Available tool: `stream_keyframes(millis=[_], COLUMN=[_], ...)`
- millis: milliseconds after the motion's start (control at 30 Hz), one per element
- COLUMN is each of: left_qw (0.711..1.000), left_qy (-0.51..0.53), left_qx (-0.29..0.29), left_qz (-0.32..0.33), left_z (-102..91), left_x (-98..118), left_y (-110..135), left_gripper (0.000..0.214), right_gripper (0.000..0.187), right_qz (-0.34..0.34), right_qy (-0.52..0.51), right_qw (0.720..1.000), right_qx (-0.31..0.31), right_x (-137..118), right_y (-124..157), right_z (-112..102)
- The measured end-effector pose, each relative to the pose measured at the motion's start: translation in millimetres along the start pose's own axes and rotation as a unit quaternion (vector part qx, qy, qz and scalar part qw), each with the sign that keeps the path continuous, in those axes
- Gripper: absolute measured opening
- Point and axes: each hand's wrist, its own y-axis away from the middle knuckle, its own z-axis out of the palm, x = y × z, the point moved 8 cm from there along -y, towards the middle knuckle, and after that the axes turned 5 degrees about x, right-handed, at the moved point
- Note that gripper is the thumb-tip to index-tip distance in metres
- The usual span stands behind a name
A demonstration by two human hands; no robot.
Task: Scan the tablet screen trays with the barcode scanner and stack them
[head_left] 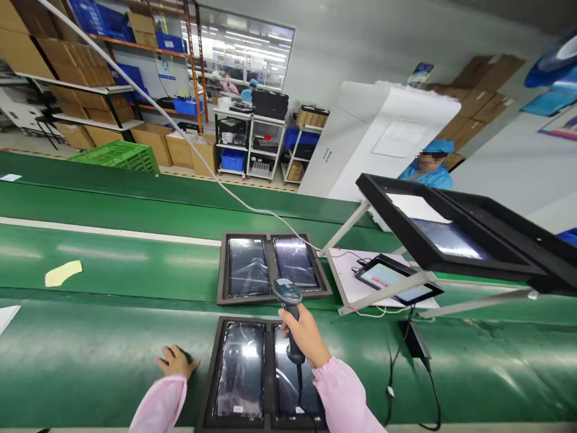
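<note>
Two hands are ours: our right hand (pixel 304 337) wraps closed around a grey handheld barcode scanner (pixel 288 300), while our left hand (pixel 177 361) rests loosely curled on the green conveyor belt (pixel 90 355), at nine o'clock of a black two-pocket tray (pixel 211 385) holding two dark glossy screens (pixel 240 370).

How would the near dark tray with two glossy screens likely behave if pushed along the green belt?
The near tray lies flat and low, so it would probably slide, not tip. Its screens sit in recesses, likely staying put. Their glossy faces look fragile.
</note>
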Motion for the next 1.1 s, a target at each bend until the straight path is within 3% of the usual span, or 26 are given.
stream_keyframes(millis=[67,167,300,400,600,800,967,1100], left_qw=[0.999,0.996,0.993,0.991,0.990,0.992,0.991,0.987], left_qy=[0.007,0.041,0.073,0.085,0.078,0.064,0.037,-0.003], left_qx=[0.032,0.062,0.071,0.070,0.085,0.062,0.075,0.119], left_qz=[-0.023,-0.054,-0.063,-0.072,-0.075,-0.093,-0.101,-0.105], left_z=[9.0,19.4,33.4,42.5,43.6,36.6,39.2,38.7], left_x=[-8,-8,-13,-22,-25,-22,-23,-17], left_y=[-2,-7,-16,-19,-18,-19,-19,-16], left_gripper=[0.122,0.124,0.122,0.129,0.137,0.144,0.134,0.125], right_gripper=[0.031,0.027,0.020,0.019,0.020,0.018,0.016,0.016], right_qz=[-0.006,0.005,0.022,0.025,0.032,0.039,0.043,0.043], right_qy=[-0.007,-0.017,-0.036,-0.038,-0.051,-0.046,-0.046,-0.048], right_qw=[1.000,1.000,0.999,0.999,0.998,0.998,0.998,0.998], right_qx=[-0.016,-0.022,-0.009,0.008,0.010,0.016,0.015,0.013], right_x=[-24,-47,-56,-52,-47,-49,-51,-50], right_y=[-24,-68,-122,-146,-163,-169,-175,-177], right_z=[15,38,63,72,78,80,82,82])
